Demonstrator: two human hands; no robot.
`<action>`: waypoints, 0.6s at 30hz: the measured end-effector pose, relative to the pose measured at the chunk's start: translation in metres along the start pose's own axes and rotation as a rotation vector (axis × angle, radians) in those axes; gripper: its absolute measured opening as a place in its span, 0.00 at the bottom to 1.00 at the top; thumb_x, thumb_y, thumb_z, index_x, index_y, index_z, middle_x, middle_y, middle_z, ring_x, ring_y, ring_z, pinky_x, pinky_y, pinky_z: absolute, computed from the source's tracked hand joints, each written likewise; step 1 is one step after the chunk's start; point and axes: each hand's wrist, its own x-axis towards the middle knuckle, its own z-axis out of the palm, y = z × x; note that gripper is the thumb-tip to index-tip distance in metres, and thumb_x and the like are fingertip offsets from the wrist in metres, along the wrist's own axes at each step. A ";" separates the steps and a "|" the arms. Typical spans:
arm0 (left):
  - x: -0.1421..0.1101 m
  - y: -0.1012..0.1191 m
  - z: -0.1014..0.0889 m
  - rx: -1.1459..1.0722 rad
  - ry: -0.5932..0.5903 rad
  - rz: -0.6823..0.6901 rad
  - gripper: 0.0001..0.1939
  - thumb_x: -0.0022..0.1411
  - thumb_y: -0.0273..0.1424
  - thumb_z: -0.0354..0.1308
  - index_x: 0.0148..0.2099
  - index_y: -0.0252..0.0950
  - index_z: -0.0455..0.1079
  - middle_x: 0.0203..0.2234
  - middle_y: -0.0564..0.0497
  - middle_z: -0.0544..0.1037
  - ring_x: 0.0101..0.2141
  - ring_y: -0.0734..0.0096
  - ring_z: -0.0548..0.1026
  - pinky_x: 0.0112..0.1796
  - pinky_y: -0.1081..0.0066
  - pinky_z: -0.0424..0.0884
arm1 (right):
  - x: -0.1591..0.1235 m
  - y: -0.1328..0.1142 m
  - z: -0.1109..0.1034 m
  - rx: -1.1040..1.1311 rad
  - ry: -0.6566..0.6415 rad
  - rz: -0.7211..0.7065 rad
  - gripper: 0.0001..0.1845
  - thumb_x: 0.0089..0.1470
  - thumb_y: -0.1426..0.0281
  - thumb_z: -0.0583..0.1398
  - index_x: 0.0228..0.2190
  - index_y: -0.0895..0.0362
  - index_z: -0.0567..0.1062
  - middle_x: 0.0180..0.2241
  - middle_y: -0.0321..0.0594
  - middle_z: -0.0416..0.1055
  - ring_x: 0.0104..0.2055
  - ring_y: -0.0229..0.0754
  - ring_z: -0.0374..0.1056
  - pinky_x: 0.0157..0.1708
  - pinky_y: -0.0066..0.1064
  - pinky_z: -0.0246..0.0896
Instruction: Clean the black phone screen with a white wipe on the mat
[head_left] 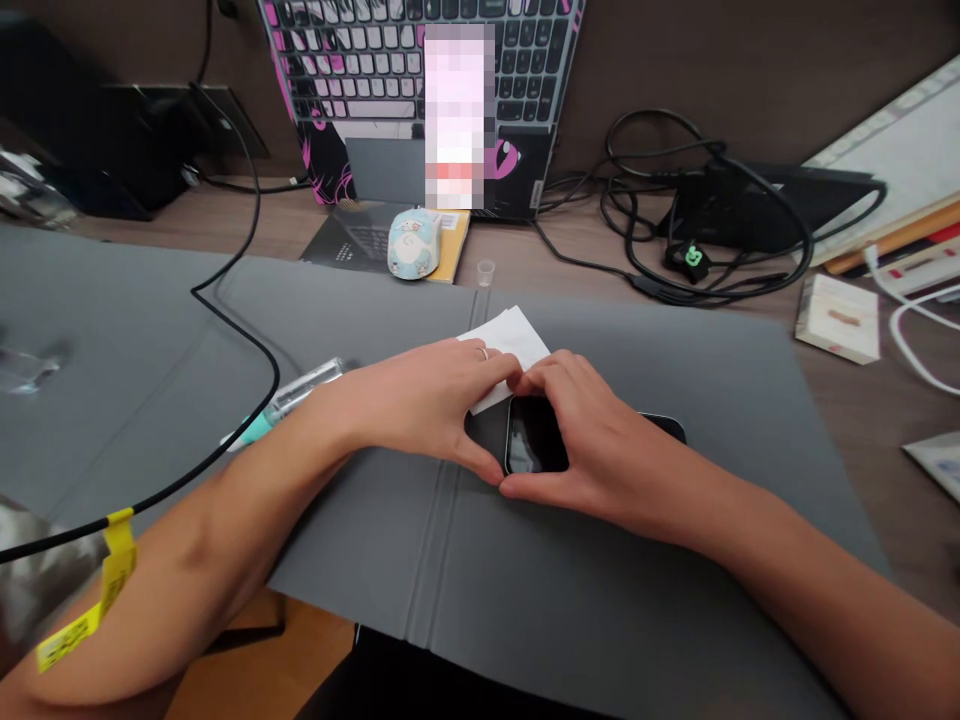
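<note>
So your phone (536, 440) is just right of center frame, long axis roughly left-right, under your nearer, curved right hand (600, 425) (can't tell if it's gripping), with your left hand (420, 395) half-open to its left, by the white paper (517, 335).

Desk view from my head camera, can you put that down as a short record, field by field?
Left hand: open, fingers over white paper
Right hand: over a dark phone; grip unclear
Between hands: thumb tips touching or nearly so
Surface: grey mat
Far side: laptop, pale blue mouse, small clear cup
Left side: clear tube with teal end, black cable with yellow tag
Right side: small white box
Unreadable: pixelated patch over laptop
</note>
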 end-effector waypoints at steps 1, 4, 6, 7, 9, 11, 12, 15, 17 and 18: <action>0.000 0.000 0.000 0.003 0.001 0.001 0.29 0.53 0.51 0.73 0.45 0.39 0.66 0.37 0.52 0.72 0.38 0.61 0.69 0.35 0.67 0.61 | -0.001 -0.001 -0.001 0.012 0.000 0.010 0.31 0.49 0.54 0.73 0.46 0.54 0.67 0.47 0.47 0.69 0.46 0.53 0.68 0.43 0.43 0.67; 0.001 0.000 0.001 0.021 0.014 -0.003 0.29 0.53 0.53 0.71 0.44 0.38 0.67 0.37 0.51 0.72 0.38 0.61 0.69 0.34 0.67 0.61 | -0.004 -0.003 -0.006 0.061 0.053 0.039 0.33 0.48 0.53 0.73 0.48 0.53 0.66 0.49 0.47 0.74 0.47 0.53 0.72 0.40 0.40 0.68; 0.001 0.000 0.002 0.027 0.030 -0.002 0.29 0.55 0.54 0.70 0.46 0.38 0.68 0.38 0.50 0.73 0.39 0.60 0.69 0.35 0.66 0.61 | -0.007 -0.003 -0.014 0.081 0.119 0.059 0.33 0.50 0.51 0.71 0.50 0.52 0.66 0.49 0.46 0.77 0.47 0.53 0.75 0.39 0.39 0.68; 0.002 -0.001 0.003 0.025 0.036 -0.003 0.30 0.55 0.54 0.69 0.47 0.38 0.68 0.38 0.50 0.73 0.39 0.60 0.70 0.36 0.67 0.62 | -0.009 -0.003 -0.018 0.066 0.151 0.060 0.31 0.53 0.50 0.69 0.50 0.52 0.68 0.47 0.44 0.79 0.45 0.53 0.76 0.38 0.39 0.68; 0.003 -0.002 0.004 0.018 0.039 -0.006 0.33 0.54 0.57 0.69 0.49 0.38 0.69 0.36 0.52 0.73 0.39 0.61 0.70 0.37 0.67 0.62 | -0.013 0.001 -0.029 -0.027 0.206 0.048 0.23 0.59 0.49 0.64 0.47 0.51 0.73 0.42 0.42 0.82 0.40 0.52 0.78 0.34 0.39 0.65; 0.004 -0.003 0.004 0.019 0.043 -0.012 0.34 0.53 0.58 0.69 0.50 0.39 0.69 0.35 0.52 0.72 0.38 0.62 0.70 0.36 0.67 0.62 | -0.016 0.008 -0.039 -0.151 0.246 0.021 0.20 0.64 0.48 0.59 0.41 0.50 0.78 0.35 0.40 0.82 0.34 0.51 0.77 0.30 0.39 0.60; 0.004 -0.003 0.004 0.027 0.052 -0.011 0.31 0.56 0.58 0.67 0.49 0.39 0.70 0.34 0.52 0.72 0.37 0.62 0.70 0.36 0.67 0.62 | -0.018 0.013 -0.043 -0.200 0.261 0.003 0.21 0.66 0.48 0.57 0.39 0.50 0.79 0.33 0.40 0.82 0.32 0.51 0.77 0.30 0.39 0.58; 0.006 -0.004 0.003 0.090 0.119 -0.022 0.19 0.74 0.48 0.49 0.41 0.38 0.68 0.33 0.51 0.72 0.36 0.64 0.70 0.38 0.65 0.62 | -0.022 0.031 -0.053 -0.259 0.289 -0.050 0.23 0.68 0.49 0.54 0.38 0.49 0.82 0.35 0.40 0.83 0.35 0.52 0.77 0.33 0.41 0.60; 0.007 -0.005 0.003 0.134 0.172 -0.053 0.20 0.78 0.41 0.39 0.37 0.38 0.64 0.32 0.50 0.71 0.36 0.64 0.69 0.39 0.63 0.62 | -0.023 0.043 -0.057 -0.270 0.312 -0.044 0.25 0.68 0.48 0.53 0.38 0.49 0.83 0.36 0.41 0.83 0.37 0.53 0.77 0.34 0.42 0.60; 0.008 -0.006 0.004 0.149 0.193 -0.075 0.20 0.78 0.39 0.37 0.36 0.38 0.63 0.32 0.49 0.71 0.35 0.63 0.69 0.39 0.63 0.62 | -0.023 0.048 -0.058 -0.275 0.315 -0.025 0.26 0.68 0.47 0.52 0.37 0.49 0.83 0.36 0.42 0.83 0.36 0.54 0.77 0.34 0.42 0.60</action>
